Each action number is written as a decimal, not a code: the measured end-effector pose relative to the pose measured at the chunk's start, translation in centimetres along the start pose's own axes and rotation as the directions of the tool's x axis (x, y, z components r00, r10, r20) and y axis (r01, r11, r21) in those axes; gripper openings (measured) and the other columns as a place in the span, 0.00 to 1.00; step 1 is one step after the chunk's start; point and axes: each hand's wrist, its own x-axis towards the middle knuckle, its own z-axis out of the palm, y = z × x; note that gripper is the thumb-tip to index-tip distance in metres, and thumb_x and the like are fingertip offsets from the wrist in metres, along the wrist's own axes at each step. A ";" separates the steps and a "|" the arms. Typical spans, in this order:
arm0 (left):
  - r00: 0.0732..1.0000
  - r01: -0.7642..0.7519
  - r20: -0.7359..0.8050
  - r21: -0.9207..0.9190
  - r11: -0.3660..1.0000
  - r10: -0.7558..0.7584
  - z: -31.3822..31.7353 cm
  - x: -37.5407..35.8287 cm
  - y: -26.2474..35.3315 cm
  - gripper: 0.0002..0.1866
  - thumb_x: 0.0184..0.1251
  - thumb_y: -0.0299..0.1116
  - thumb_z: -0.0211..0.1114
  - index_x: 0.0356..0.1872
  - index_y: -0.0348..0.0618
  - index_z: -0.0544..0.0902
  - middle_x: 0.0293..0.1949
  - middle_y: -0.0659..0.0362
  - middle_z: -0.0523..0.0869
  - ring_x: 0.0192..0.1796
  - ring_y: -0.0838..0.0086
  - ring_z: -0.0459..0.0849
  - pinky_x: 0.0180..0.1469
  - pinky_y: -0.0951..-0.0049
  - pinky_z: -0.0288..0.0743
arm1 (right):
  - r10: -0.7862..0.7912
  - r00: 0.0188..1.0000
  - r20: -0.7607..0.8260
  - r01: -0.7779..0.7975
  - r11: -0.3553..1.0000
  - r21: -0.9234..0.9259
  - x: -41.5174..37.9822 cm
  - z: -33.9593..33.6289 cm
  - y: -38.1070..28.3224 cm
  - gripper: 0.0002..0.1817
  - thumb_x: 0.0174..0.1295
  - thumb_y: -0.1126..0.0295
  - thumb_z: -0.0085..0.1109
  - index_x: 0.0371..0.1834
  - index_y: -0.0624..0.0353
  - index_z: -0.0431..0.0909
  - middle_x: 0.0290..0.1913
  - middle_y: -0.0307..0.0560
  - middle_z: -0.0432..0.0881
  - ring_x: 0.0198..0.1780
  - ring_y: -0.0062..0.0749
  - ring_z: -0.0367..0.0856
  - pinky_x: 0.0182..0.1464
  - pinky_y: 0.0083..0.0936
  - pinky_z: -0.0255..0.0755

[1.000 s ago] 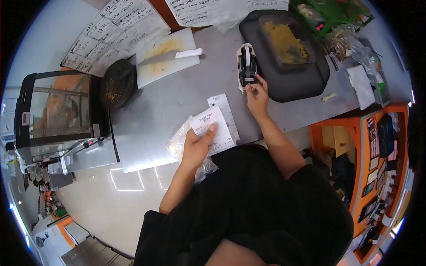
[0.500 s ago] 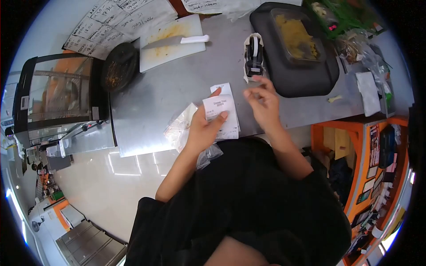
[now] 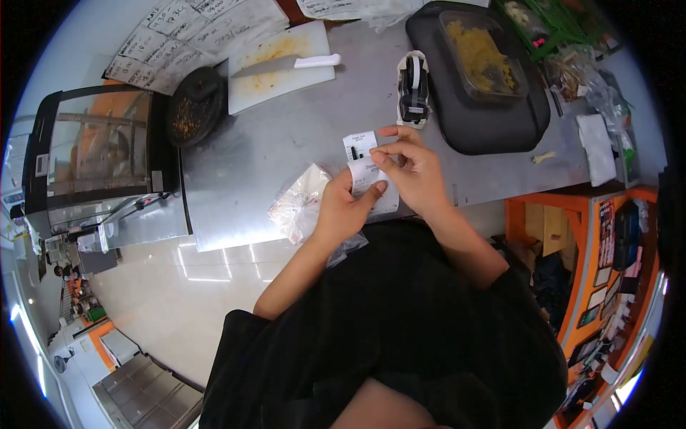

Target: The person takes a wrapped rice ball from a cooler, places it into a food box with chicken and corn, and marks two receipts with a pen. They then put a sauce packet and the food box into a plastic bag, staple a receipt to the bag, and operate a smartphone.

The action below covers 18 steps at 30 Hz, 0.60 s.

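Note:
Printed paper receipts (image 3: pixel 366 171) are held over the front edge of the metal table. My left hand (image 3: pixel 346 207) grips them from the left, thumb on top. My right hand (image 3: pixel 414 171) is closed at their upper right, thumb and index finger pinched at the paper's edge, by a small dark strip. Whether the fingers hold the paper or the strip cannot be made out. A clear plastic bag with a pale packet (image 3: pixel 301 204) lies just left of my left hand. Above my right hand stands a black tape dispenser (image 3: pixel 414 89) with a roll in it.
A white cutting board (image 3: pixel 286 43) with a knife (image 3: pixel 286 65) lies at the back left, beside a dark stone mortar (image 3: pixel 194 107). At the back right, a plastic container of yellow food (image 3: pixel 482 57) sits on a black case (image 3: pixel 493 132). A glass-fronted cabinet (image 3: pixel 100 150) stands left.
My right hand has moved left and down from beside the dispenser onto the receipts, its fingers now pinched. My left hand and the receipts have shifted slightly right.

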 end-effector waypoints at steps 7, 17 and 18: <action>0.965 -0.229 -0.099 0.138 0.964 0.244 -0.4 -0.6 -1.5 0.14 0.61 0.25 0.73 0.48 0.42 0.87 0.44 0.55 0.86 0.46 0.64 0.84 0.49 0.67 0.77 | 0.265 0.961 0.079 -0.276 0.914 0.298 -0.7 1.0 -1.2 0.18 0.61 0.69 0.73 0.51 0.69 0.83 0.47 0.45 0.84 0.40 0.20 0.80 0.43 0.20 0.75; 0.787 -0.172 -0.382 0.618 0.767 0.484 -6.0 -4.5 -5.1 0.35 0.50 0.43 0.82 0.58 0.39 0.80 0.64 0.48 0.74 0.67 0.53 0.69 0.66 0.54 0.66 | 0.231 0.952 0.202 -0.275 0.935 0.224 0.2 -1.3 -0.6 0.08 0.64 0.79 0.67 0.44 0.65 0.81 0.37 0.39 0.85 0.41 0.18 0.81 0.45 0.17 0.73; 0.759 -0.172 -0.403 0.632 0.756 0.510 -6.5 -5.3 -5.6 0.36 0.51 0.44 0.81 0.60 0.38 0.79 0.65 0.47 0.74 0.70 0.52 0.67 0.67 0.53 0.66 | 0.190 0.956 0.223 -0.238 0.947 0.214 0.3 -2.0 -0.9 0.09 0.64 0.80 0.67 0.45 0.65 0.80 0.37 0.39 0.85 0.41 0.18 0.81 0.46 0.17 0.73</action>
